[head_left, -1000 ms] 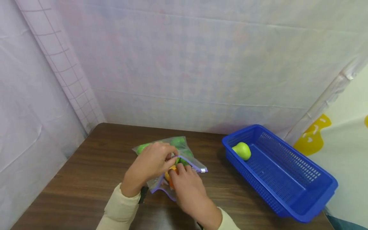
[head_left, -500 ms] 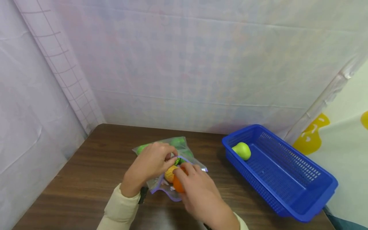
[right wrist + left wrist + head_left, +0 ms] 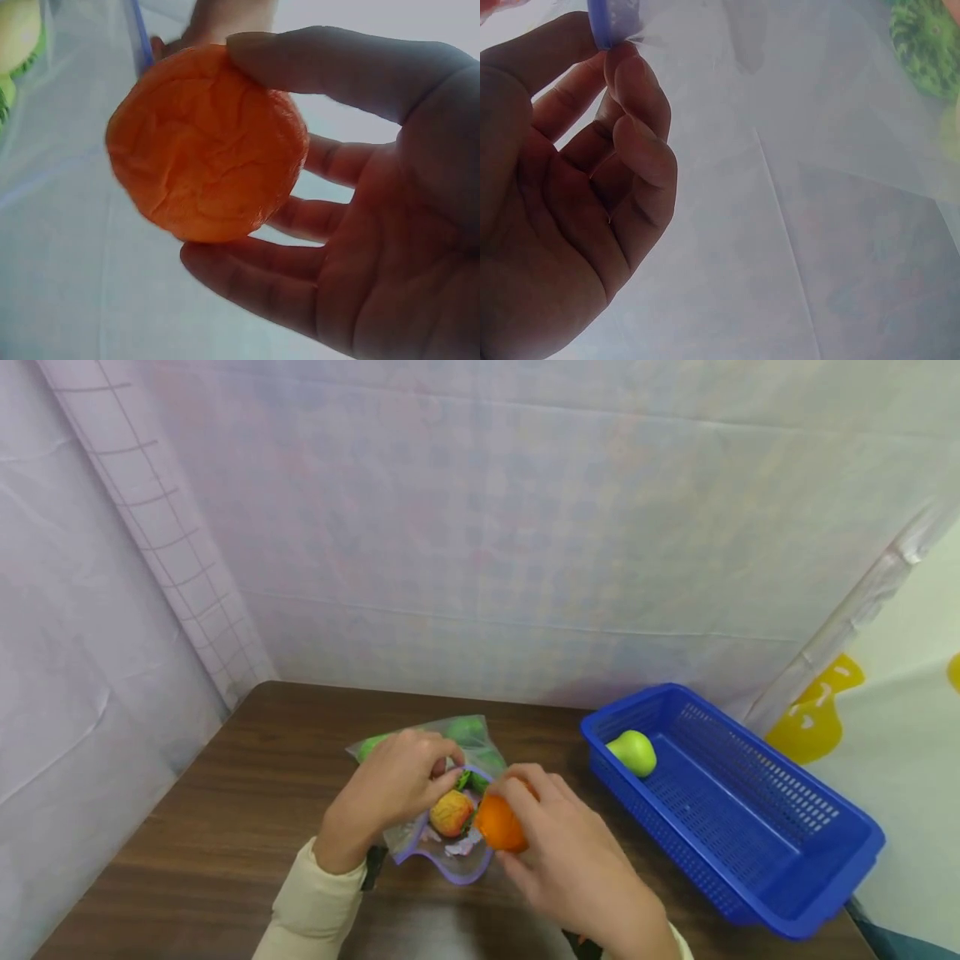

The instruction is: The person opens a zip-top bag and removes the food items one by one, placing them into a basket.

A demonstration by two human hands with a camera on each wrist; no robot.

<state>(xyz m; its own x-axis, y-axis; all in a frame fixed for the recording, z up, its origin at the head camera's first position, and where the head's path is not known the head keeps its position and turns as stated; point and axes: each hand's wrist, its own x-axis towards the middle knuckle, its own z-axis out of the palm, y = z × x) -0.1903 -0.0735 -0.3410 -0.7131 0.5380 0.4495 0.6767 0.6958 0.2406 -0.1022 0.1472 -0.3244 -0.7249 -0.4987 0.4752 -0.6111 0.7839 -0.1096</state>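
Two hands were busy over a brown table point(image 3: 210, 827): the right hand point(image 3: 577, 856), its thumb and fingers spread to the fruit's width, gripped an orange fruit point(image 3: 501, 823) at the right side of the open mouth of a clear bag point(image 3: 405, 842), while the left hand point(image 3: 401, 781) pinched the bag's purple rim, its other fingers loosely curled. One yellow-red fruit point(image 3: 452, 814) sat inside the mouth, and a green fruit point(image 3: 633, 753) lay in a blue basket point(image 3: 654, 822) to the right.
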